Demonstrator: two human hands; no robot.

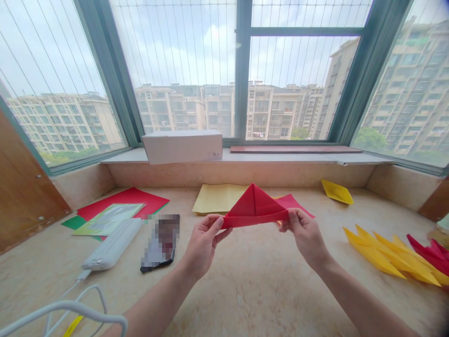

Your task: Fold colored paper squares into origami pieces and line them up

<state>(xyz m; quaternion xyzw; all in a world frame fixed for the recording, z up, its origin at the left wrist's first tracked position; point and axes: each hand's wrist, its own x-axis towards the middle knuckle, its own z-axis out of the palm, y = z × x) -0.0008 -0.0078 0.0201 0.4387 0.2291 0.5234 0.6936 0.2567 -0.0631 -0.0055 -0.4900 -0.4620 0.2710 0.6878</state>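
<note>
- A thick white cable (70,305) loops across the lower left, closest to the lens, near a yellow strip (73,326).
- At center, a red folded paper (255,206) spans the gap between my hands over the marbled counter (245,290), its triangular peak pointing up above a flat band.
- My left hand (203,241) pinches the band's left end between thumb and fingers.
- My right hand (307,231) grips the opposite end the same way.
- Just beyond the fold lie pale yellow paper (214,199) and, to the right, a pinkish-red sheet (292,202).
- On my left rest a phone (162,243), its screen pixelated, a white power bank (112,245) and a green-and-white packet (108,219) on red paper (143,200).
- On my right sit pointed yellow folds (389,255) beside crimson ones (433,255); one yellow piece (337,192) lies apart, farther back.
- A white box (182,148) stands on the ledge beneath windows facing apartment blocks (187,107).
</note>
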